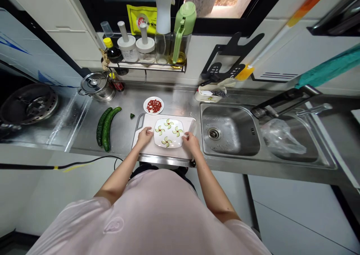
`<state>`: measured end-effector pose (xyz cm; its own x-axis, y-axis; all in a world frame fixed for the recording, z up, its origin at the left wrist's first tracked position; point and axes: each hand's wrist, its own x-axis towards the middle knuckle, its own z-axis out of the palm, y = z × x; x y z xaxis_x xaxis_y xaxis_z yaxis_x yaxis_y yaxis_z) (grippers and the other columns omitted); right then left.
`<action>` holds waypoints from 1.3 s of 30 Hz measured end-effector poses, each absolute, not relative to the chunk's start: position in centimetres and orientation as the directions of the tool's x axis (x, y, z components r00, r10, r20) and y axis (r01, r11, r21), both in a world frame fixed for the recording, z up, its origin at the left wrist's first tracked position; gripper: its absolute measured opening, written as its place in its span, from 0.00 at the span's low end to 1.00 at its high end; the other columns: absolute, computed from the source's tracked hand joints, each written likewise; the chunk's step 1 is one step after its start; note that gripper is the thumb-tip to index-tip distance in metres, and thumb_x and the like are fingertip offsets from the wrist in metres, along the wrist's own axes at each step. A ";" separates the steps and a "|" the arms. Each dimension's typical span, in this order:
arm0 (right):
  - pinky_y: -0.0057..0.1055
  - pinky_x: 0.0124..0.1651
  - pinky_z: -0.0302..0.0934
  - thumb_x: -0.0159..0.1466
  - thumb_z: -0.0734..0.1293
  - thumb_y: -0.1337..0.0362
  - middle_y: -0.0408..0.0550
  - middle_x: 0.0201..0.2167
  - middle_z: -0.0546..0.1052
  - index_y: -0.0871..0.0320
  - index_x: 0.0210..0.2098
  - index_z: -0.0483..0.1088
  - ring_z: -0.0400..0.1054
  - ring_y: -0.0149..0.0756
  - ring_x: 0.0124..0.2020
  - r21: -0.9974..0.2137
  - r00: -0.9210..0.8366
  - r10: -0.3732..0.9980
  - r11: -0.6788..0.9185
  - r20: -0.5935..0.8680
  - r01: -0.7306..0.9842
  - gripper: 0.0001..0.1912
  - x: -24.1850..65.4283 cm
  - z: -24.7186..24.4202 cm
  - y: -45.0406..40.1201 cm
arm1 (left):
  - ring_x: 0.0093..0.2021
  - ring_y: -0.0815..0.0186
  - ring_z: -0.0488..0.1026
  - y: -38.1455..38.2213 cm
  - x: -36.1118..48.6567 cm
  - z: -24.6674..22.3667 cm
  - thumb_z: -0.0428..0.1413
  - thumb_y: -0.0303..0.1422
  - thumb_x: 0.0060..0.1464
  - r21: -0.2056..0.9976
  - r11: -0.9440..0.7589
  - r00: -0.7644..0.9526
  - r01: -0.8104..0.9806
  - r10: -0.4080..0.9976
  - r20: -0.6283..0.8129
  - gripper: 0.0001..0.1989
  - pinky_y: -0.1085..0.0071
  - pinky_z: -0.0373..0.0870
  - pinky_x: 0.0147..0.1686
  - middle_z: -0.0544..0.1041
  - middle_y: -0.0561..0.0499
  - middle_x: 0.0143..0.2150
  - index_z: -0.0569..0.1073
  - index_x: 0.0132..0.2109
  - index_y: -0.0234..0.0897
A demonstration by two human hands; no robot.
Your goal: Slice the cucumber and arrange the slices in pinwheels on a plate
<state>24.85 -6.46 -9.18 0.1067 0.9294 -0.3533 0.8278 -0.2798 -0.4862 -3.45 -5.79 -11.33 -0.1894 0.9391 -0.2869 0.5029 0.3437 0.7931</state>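
Pink shirt (157,213) is looming nearest. Left hand (144,135) and right hand (192,142), apart, are bracketing the plate (169,134) on the cutting board (157,152); clamping unclear. Probably positioning; next move's likely needing level, even support.

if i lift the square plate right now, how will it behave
The square plate looks glossy and hard, so it is probably stiff and could chip if knocked. The green-edged slices seem to lie loose, so a tilt might slide them out of their pinwheels. With the left hand and right hand at opposite sides, it may lift level.
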 end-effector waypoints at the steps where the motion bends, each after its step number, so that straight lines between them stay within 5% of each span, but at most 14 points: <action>1: 0.27 0.38 0.54 0.63 0.61 0.58 0.47 0.33 0.75 0.59 0.50 0.66 0.68 0.38 0.38 -0.478 0.112 0.924 -0.289 -0.365 0.829 0.19 24.7 -9.3 -6.7 | 0.32 0.68 0.73 -6.0 -3.3 -11.5 0.57 0.34 0.47 0.796 0.349 -0.190 0.493 0.937 -0.294 0.20 0.72 0.68 0.37 0.76 0.51 0.31 0.72 0.49 0.34; 19: 0.29 0.40 0.56 0.62 0.60 0.63 0.52 0.38 0.74 0.60 0.53 0.61 0.67 0.40 0.40 -0.461 0.147 0.892 -0.355 -0.427 0.813 0.20 22.8 -11.1 -7.5 | 0.23 0.71 0.69 -7.2 -2.2 -13.1 0.56 0.27 0.42 0.836 0.423 -0.055 0.349 0.900 -0.432 0.21 0.75 0.65 0.29 0.71 0.57 0.23 0.68 0.47 0.35; 28: 0.28 0.34 0.56 0.57 0.61 0.65 0.43 0.26 0.71 0.60 0.44 0.64 0.65 0.36 0.30 -0.649 0.141 0.940 -0.317 -0.309 0.691 0.15 23.8 -10.9 -7.2 | 0.20 0.73 0.66 -7.7 -1.7 -10.8 0.58 0.32 0.41 0.869 0.491 0.112 -0.065 0.869 -0.483 0.24 0.76 0.65 0.25 0.65 0.63 0.20 0.60 0.47 0.39; 31: 0.28 0.31 0.58 0.54 0.63 0.62 0.38 0.21 0.67 0.58 0.43 0.64 0.63 0.34 0.26 -0.793 0.166 0.943 -0.332 -0.288 0.511 0.16 24.3 -10.5 -7.6 | 0.21 0.74 0.67 -8.0 -1.6 -9.5 0.59 0.33 0.40 0.870 0.475 0.121 -0.134 0.879 -0.462 0.26 0.78 0.64 0.25 0.67 0.62 0.21 0.60 0.47 0.39; 34: 0.28 0.27 0.60 0.52 0.66 0.56 0.36 0.19 0.67 0.56 0.44 0.64 0.64 0.33 0.22 -0.909 0.161 0.915 -0.392 -0.370 0.140 0.21 24.4 -9.6 -8.5 | 0.23 0.73 0.69 -8.4 -1.3 -8.2 0.61 0.35 0.40 0.871 0.462 0.128 -0.168 0.886 -0.446 0.28 0.77 0.66 0.28 0.69 0.61 0.22 0.60 0.49 0.39; 39: 0.36 0.37 0.70 0.49 0.72 0.56 0.47 0.36 0.78 0.55 0.46 0.66 0.73 0.41 0.37 -0.772 -0.020 0.839 -0.509 -0.543 -0.382 0.26 23.7 -7.6 -10.4 | 0.28 0.70 0.72 -10.1 0.8 -6.3 0.63 0.38 0.41 0.858 0.478 0.159 -0.188 0.877 -0.454 0.31 0.73 0.70 0.32 0.74 0.56 0.28 0.60 0.51 0.39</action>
